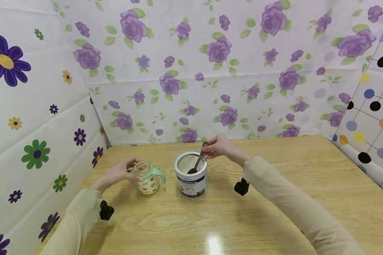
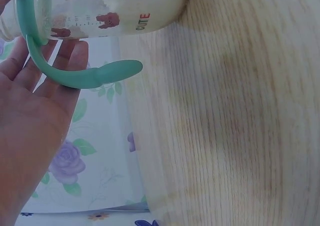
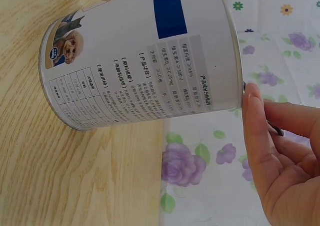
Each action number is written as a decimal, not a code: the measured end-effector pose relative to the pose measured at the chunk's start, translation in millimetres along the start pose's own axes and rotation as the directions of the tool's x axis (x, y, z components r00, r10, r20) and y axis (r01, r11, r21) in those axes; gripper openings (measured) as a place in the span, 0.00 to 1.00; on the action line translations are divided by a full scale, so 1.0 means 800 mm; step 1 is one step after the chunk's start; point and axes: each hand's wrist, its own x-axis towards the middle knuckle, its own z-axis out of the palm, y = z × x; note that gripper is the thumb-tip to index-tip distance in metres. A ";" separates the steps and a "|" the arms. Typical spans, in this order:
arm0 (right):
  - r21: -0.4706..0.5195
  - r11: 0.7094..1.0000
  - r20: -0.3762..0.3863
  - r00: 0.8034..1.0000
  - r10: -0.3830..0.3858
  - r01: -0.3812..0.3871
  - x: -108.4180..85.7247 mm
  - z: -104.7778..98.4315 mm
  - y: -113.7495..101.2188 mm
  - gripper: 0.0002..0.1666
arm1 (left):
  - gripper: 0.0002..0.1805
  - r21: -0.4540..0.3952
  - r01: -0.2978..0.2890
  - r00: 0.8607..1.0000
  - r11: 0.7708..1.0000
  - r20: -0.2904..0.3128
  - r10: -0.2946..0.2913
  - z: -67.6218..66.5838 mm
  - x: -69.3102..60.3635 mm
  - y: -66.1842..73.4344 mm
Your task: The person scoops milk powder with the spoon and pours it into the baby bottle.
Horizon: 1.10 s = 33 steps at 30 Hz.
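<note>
A clear baby bottle point(image 1: 150, 186) with mint-green handles and printed animal pictures stands on the table, its mouth uncovered. My left hand point(image 1: 124, 170) grips it around the collar; in the left wrist view one green handle point(image 2: 75, 79) curves out past the fingers. To the right is a white, open powder can point(image 1: 191, 184) with pale powder inside. My right hand point(image 1: 218, 146) pinches the upper handle of a dark brown spoon point(image 1: 198, 162) over the can's rim, and the spoon's bowl is inside the can. In the right wrist view the can's side point(image 3: 150, 65) hides most of the spoon.
Both items stand on a light wood-grain table point(image 1: 274, 198). A purple-flowered sheet point(image 1: 191, 78) hangs behind its back edge. Patterned sheets also rise at the left point(image 1: 28, 117) and right point(image 1: 375, 102). A dark wrist camera point(image 1: 241, 187) sits below the right cuff.
</note>
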 end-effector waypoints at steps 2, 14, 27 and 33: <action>-0.026 1.000 -0.005 1.000 0.000 0.000 0.001 0.000 0.000 0.09 | 0.30 0.010 0.001 1.000 1.000 0.002 -0.001 -0.001 0.000 0.001; -0.158 0.987 -0.010 1.000 0.020 -0.021 -0.001 -0.004 0.011 0.08 | 0.32 0.011 0.011 1.000 1.000 0.026 -0.011 0.000 0.003 0.008; -0.121 0.992 -0.007 0.999 -0.039 0.038 -0.001 -0.010 0.016 0.17 | 0.36 0.035 0.005 1.000 0.999 0.021 -0.005 -0.005 0.002 0.004; -0.055 0.996 -0.049 0.996 -0.078 0.076 -0.007 -0.019 0.020 0.23 | 0.38 0.059 -0.055 0.998 0.997 0.012 0.055 -0.011 -0.005 0.000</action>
